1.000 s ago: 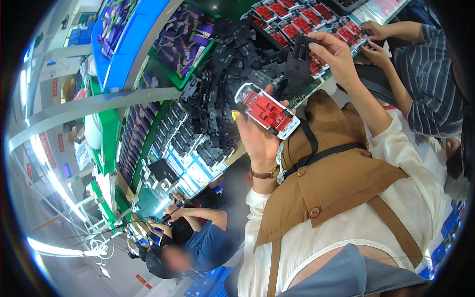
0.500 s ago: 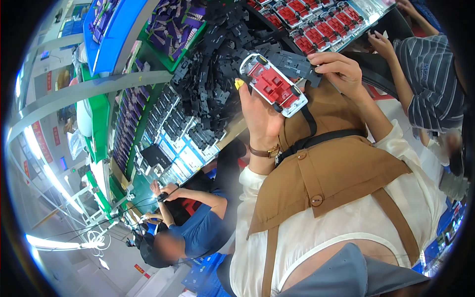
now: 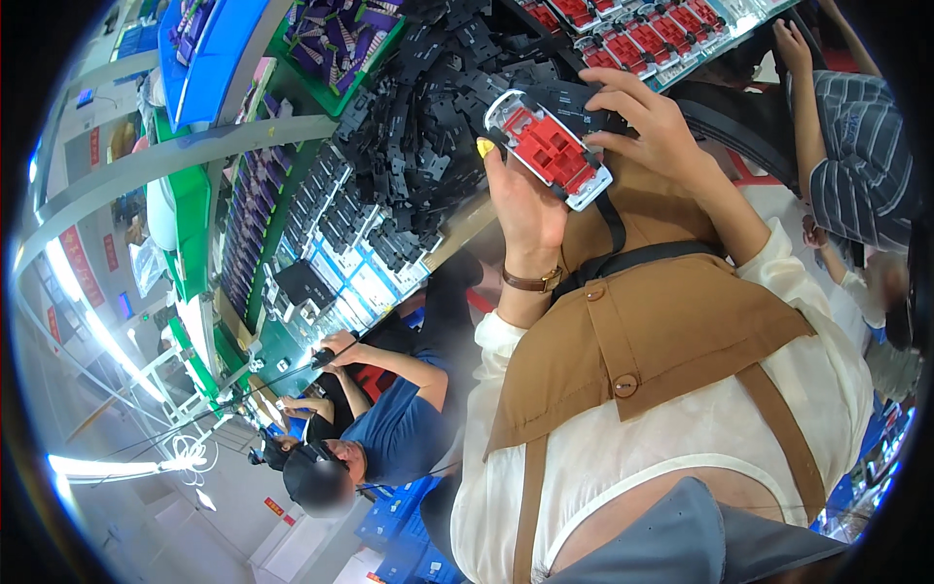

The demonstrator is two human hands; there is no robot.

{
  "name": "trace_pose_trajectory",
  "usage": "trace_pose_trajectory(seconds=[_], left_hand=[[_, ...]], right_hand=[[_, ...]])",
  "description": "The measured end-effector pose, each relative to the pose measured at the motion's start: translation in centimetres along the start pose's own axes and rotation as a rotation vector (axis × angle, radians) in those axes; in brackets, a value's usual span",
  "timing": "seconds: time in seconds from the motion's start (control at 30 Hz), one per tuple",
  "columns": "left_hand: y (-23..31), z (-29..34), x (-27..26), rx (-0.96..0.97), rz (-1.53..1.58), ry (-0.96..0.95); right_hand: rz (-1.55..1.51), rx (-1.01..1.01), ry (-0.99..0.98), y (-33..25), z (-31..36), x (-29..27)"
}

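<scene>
Parts heap (image 3: 413, 161) left of toy car (image 3: 556, 154)

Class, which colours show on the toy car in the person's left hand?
The toy car is mainly red inside a white rim, best seen in the head view.

Print shows, too small to read: pale characters on a flat black plastic plate (image 3: 566, 105), small lettering on a dark grey striped fabric shirt (image 3: 846, 128), and distant red rectangular signs (image 3: 83, 261).
</scene>
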State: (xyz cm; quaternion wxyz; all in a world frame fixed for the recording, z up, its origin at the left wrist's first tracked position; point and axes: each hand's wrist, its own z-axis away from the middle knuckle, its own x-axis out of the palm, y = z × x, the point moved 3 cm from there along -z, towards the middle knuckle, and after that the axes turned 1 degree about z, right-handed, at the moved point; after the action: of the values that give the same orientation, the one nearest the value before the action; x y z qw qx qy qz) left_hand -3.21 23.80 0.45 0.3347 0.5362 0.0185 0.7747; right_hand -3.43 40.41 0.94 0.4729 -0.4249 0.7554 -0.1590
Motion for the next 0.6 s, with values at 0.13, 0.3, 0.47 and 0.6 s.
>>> trace_pose_trajectory(seconds=[0.13,0.3,0.47,0.6], left_hand=[[-0.3,-0.1,-0.5,-0.001,0.019,-0.003],[-0.5,0.2,0.3,0.0,0.048,-0.057],[-0.3,0.1,-0.4,0.149,-0.001,0.004],[-1.3,0.0,0.5,0.174,0.008,0.018]], right_hand=[[0.13,0.022,-0.013,-0.4,-0.2,0.4],[0.183,0.095,0.217,0.0,-0.1,-0.7],[0.005,0.087,0.26,-3.9,0.2,-2.1],[0.025,-0.054,0.17,-4.9,0.4,-0.6]])
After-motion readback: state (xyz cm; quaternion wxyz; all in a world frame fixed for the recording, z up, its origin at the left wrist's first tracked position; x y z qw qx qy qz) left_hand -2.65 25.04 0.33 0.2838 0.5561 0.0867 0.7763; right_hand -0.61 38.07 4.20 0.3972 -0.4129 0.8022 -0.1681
